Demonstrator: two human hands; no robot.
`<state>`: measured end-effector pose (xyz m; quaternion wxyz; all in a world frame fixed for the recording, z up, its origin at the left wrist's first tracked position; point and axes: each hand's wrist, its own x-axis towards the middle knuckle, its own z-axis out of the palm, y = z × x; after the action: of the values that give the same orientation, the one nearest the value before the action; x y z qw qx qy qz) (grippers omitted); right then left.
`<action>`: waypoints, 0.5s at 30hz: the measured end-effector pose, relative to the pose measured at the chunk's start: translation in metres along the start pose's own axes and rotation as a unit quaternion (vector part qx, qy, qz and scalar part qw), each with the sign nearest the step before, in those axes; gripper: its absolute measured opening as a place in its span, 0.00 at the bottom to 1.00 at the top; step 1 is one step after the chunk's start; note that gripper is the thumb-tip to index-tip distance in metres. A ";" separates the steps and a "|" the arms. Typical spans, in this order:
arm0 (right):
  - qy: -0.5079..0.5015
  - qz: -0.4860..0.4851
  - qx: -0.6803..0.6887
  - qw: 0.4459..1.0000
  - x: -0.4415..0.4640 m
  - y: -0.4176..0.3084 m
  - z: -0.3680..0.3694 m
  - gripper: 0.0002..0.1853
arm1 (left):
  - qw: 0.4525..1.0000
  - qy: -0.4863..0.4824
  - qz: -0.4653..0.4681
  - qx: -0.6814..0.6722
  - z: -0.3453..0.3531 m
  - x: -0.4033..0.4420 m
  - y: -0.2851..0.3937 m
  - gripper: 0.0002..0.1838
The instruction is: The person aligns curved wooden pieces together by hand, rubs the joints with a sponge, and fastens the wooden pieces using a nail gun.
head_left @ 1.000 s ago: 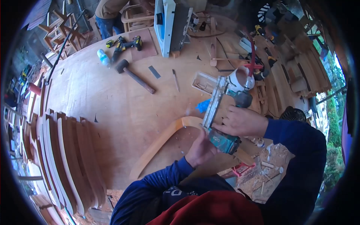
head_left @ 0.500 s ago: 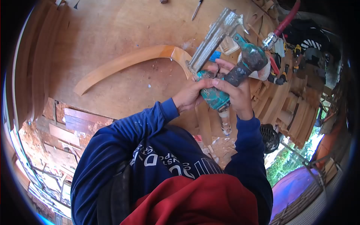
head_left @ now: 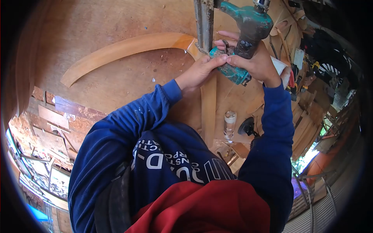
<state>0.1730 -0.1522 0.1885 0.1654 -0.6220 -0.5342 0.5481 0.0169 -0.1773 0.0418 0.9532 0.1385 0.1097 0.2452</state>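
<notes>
Your left hand point(head_left: 199, 73) and right hand point(head_left: 261, 64) clasp the nail gun point(head_left: 254, 24). Curved wood point(head_left: 118, 50) extends left of it, left hand nearer.

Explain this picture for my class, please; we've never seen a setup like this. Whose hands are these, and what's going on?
There is no robot here. A camera worn on a person's head looks down, so you see their own sleeves, left hand and right hand. Both hold a teal tool, probably a nail gun; the right hand is nearer its dark handle. On the wooden work surface lies a curved wooden piece. A clear container is closer to the body. Whether the tool touches the wood, I can't tell.
</notes>
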 end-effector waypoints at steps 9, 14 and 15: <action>-0.057 0.017 -0.054 0.997 0.020 -0.011 -0.002 0.36 | 1.000 -0.013 0.008 -0.010 -0.009 -0.001 -0.004 0.31; -0.051 0.034 -0.075 0.995 0.022 -0.016 0.001 0.34 | 0.999 -0.032 0.012 -0.017 -0.014 0.002 -0.004 0.31; -0.051 0.034 -0.087 0.994 0.022 -0.016 0.002 0.34 | 0.999 -0.041 0.011 -0.018 -0.017 0.003 -0.006 0.31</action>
<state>0.1599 -0.1278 0.1898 0.0647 -0.6231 -0.5664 0.5355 0.0169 -0.1770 0.0233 0.9565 0.1321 0.0643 0.2521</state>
